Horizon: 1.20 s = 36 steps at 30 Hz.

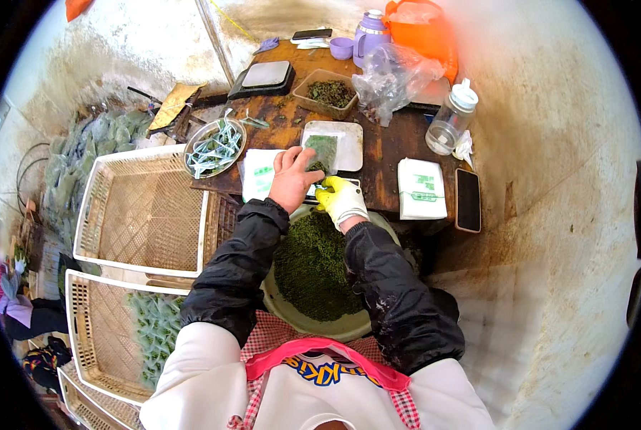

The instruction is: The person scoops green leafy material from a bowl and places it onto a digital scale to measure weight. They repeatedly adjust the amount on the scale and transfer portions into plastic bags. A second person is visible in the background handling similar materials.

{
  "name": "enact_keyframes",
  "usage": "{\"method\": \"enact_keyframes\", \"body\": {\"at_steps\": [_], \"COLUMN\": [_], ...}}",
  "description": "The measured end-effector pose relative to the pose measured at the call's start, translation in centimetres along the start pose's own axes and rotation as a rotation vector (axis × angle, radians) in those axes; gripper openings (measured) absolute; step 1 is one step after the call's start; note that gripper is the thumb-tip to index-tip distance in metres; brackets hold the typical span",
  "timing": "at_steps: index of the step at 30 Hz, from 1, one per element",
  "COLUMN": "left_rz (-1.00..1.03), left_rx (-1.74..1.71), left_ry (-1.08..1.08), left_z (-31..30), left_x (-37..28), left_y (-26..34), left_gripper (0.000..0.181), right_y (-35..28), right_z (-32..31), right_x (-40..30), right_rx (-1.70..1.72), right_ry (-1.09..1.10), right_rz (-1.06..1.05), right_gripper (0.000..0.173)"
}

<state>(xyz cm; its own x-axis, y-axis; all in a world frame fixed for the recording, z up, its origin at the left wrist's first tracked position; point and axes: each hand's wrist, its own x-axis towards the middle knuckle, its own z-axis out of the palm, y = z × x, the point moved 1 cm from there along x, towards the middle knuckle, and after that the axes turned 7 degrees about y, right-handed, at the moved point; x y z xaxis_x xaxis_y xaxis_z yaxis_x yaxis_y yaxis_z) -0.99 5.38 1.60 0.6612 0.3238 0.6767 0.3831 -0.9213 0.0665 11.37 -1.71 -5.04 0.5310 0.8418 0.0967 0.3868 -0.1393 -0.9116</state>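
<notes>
A clear plastic bag (327, 149) of small green berries, probably green peppercorns, lies on the white plate of a weighing scale (351, 141). My bare left hand (293, 176) is on the bag's near left edge, thumb and fingers around its mouth. Just right of the thumb, my right hand (343, 198), in a white glove with yellow fingers, touches the mouth end of the bag. Its fingertips are curled and partly hidden, so what they pinch is unclear. Below both hands stands a wide tub (328, 329) holding a heap of loose green berries (315, 263).
Printed bag stacks (257, 174) (421, 188), a bowl of ties (216, 148), a plastic box (326, 94), a clear bottle (452, 118) and a phone (467, 200) surround the scale. Slatted crates (143, 209) stand left, one with filled bags (154, 333). A person (17, 301) is far left.
</notes>
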Motion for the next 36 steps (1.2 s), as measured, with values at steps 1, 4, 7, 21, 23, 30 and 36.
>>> {"method": "enact_keyframes", "body": {"at_steps": [1, 4, 7, 21, 23, 30, 36], "left_rz": [0.002, 0.001, -0.012, -0.017, 0.038, 0.221, 0.15], "left_rx": [-0.009, -0.025, -0.041, -0.002, 0.042, 0.005, -0.223], "left_ry": [-0.006, -0.031, -0.031, 0.088, 0.074, 0.16, 0.049], "left_z": [0.1, 0.0, -0.2, -0.2, -0.5, -1.4, -5.7], "left_x": [0.0, 0.1, 0.1, -0.9, -1.2, 0.4, 0.2], "left_y": [-0.1, -0.5, -1.0, -1.1, -1.2, -0.8, 1.7], "left_gripper": [0.024, 0.022, 0.021, 0.028, 0.027, 0.014, 0.019], "right_y": [0.2, -0.7, -1.7, -6.1, -6.3, -7.5, -8.4], "right_z": [0.2, 0.2, 0.7, -5.1, -5.5, -3.6, -4.0], "right_x": [0.3, 0.9, 0.8, -7.5, -7.4, -2.4, -2.7], "right_rx": [0.004, -0.036, -0.025, -0.485, -0.589, -0.865, -0.803], "right_ry": [-0.019, -0.05, -0.005, -0.272, 0.056, 0.282, 0.177], "right_rz": [0.029, 0.103, 0.082, -0.38, -0.486, -0.599, -0.247], "right_gripper": [0.023, 0.022, 0.022, 0.046, 0.043, 0.027, 0.046]}}
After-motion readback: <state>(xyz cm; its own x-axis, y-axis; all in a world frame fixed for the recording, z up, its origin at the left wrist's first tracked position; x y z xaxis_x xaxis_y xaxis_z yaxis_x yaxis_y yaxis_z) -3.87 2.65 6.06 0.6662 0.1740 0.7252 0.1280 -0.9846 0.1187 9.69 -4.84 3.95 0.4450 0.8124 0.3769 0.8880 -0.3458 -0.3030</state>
